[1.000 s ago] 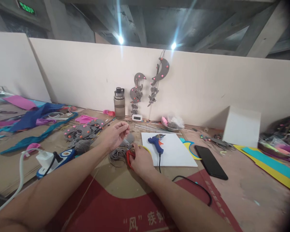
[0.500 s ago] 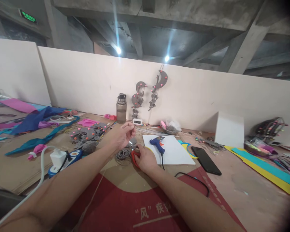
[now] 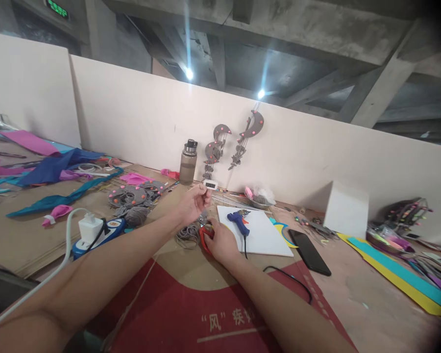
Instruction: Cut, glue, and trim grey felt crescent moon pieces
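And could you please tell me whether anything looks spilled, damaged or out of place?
Nothing looks clearly spilled or damaged. The untidiest spot is at the left, where the blue sheet and teal strip lie crumpled among pink scraps.

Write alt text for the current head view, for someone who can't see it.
A person's right hand holds red-handled scissors at a cluttered table, the curled left hand close by. A blue glue gun lies on a white board; grey moon ornaments hang by the wall.

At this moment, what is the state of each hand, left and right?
Left hand: fingers closed in a pinch; cannot tell if anything thin is between them.
Right hand: closed on the red-handled scissors.
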A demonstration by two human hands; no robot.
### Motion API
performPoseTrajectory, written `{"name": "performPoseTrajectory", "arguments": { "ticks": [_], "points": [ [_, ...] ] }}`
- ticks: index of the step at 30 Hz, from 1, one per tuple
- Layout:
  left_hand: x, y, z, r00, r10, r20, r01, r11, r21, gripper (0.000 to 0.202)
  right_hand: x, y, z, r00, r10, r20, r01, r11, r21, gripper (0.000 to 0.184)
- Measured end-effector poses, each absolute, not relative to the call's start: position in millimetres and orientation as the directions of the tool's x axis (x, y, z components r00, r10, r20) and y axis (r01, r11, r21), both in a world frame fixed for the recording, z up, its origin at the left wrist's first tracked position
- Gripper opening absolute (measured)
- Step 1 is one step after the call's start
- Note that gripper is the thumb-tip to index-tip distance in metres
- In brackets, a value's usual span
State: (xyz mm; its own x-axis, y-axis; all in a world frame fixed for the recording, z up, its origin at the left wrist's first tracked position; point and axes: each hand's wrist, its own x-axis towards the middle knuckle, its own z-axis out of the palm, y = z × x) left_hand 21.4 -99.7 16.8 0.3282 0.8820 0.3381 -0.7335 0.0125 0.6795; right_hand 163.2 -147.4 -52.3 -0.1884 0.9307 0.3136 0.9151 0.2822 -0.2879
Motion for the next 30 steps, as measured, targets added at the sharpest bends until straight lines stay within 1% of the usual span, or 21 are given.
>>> {"name": "performPoseTrajectory", "arguments": {
  "ticks": [3,6,10,12,19,22,26,30],
  "points": [
    [21.1,-97.9,14.1,0.351,0.863,0.363,-0.742,0.02,0.67,0.014,164.5,-146.7,-53.3,-0.207,0.924,0.321,0.903,0.307,-0.302,0.041],
    [21.5,-97.0,13.1,0.367,0.849,0.379,-0.754,0.034,0.656,0.02,165.9,-146.1,-54.7,-0.219,0.917,0.332,0.889,0.328,-0.319,0.041],
    [23.2,-98.4,15.1,0.383,0.871,0.306,-0.751,0.101,0.653,0.014,167.6,-145.7,-56.5,-0.227,0.91,0.346,0.876,0.347,-0.336,0.04],
    [24.3,-99.7,16.4,0.388,0.878,0.279,-0.751,0.125,0.649,0.017,168.3,-146.0,-56.6,-0.231,0.907,0.354,0.866,0.357,-0.349,0.041],
    [28.0,-105.6,19.0,0.405,0.878,0.253,-0.764,0.174,0.622,0.021,170.5,-147.1,-55.9,-0.242,0.905,0.35,0.852,0.371,-0.37,0.042],
    [29.6,-107.2,20.7,0.374,0.896,0.24,-0.757,0.146,0.637,0.02,171.4,-147.0,-56.8,-0.246,0.901,0.357,0.843,0.381,-0.379,0.043],
    [31.5,-108.4,22.2,0.321,0.914,0.248,-0.732,0.073,0.678,0.022,170.5,-148.2,-55.7,-0.215,0.905,0.367,0.815,0.373,-0.443,0.044],
    [32.1,-111.0,22.9,0.352,0.903,0.247,-0.697,0.077,0.713,0.023,168.6,-149.1,-53.4,-0.151,0.902,0.405,0.742,0.374,-0.556,0.045]
  ]
}}
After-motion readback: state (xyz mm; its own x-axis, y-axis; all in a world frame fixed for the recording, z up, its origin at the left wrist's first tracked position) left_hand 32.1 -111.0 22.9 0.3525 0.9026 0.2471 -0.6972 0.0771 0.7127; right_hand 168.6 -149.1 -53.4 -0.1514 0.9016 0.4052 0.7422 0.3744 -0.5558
